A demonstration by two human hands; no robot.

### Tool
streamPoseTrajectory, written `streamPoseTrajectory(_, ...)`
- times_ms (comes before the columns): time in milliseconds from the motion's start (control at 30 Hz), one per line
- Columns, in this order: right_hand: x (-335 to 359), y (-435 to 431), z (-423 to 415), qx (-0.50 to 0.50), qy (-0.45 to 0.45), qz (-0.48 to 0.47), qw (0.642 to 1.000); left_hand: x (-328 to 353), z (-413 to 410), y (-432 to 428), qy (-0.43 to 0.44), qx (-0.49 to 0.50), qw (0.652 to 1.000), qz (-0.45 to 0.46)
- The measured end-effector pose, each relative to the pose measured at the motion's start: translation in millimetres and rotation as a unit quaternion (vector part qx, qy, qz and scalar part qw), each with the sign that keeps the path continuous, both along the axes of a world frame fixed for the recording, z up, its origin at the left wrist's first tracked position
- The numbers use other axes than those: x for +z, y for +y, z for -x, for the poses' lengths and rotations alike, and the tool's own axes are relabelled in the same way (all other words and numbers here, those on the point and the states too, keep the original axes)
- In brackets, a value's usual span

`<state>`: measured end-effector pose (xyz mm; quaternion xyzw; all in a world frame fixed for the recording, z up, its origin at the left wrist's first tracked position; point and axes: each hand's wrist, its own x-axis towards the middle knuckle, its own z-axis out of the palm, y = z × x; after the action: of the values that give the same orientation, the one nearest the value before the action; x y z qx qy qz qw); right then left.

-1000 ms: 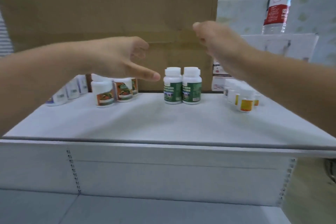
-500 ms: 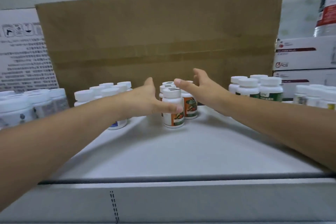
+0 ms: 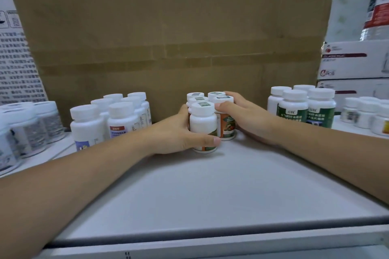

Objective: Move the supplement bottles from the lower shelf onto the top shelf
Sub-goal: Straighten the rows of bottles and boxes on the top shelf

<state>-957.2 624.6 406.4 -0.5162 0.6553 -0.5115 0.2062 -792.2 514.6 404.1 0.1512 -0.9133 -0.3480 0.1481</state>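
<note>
Head view: cupping a tight cluster of five orange-labelled supplement bottles (image 3: 203, 122) upright on the white shelf (image 3: 210, 191), left hand (image 3: 176, 132) with thumb curled across the front bottle, right hand (image 3: 244, 115) wrapped round the far side. Left of the grip, white-capped bottles (image 3: 122, 120); right, green-labelled bottles (image 3: 292, 109); behind, cardboard box (image 3: 168, 38).

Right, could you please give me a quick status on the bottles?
Left hand, right hand gripping orange-label bottle cluster. Cluster upright on shelf. Green-label bottles close beside right wrist.
</note>
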Motion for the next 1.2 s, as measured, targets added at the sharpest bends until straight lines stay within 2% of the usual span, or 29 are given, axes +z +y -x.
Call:
streamPoseTrajectory(433, 1.8, 1.2, 0.5, 0.054, 0.011, -0.017, 0.998, 3.2, -4.6, 6.0, -0.018, 0.036, 0.999, 0.013)
streamPoseTrajectory(767, 2.0, 1.4, -0.8, 0.045, 0.018, -0.024, 0.999, 2.2, -4.7, 5.1, 0.008, 0.044, 0.999, -0.024)
streamPoseTrajectory(1200, 6.7, 8.4, -4.4, 0.024, 0.014, -0.037, 0.999, -0.9, -2.6, 0.2, 0.003, 0.079, 0.997, 0.007)
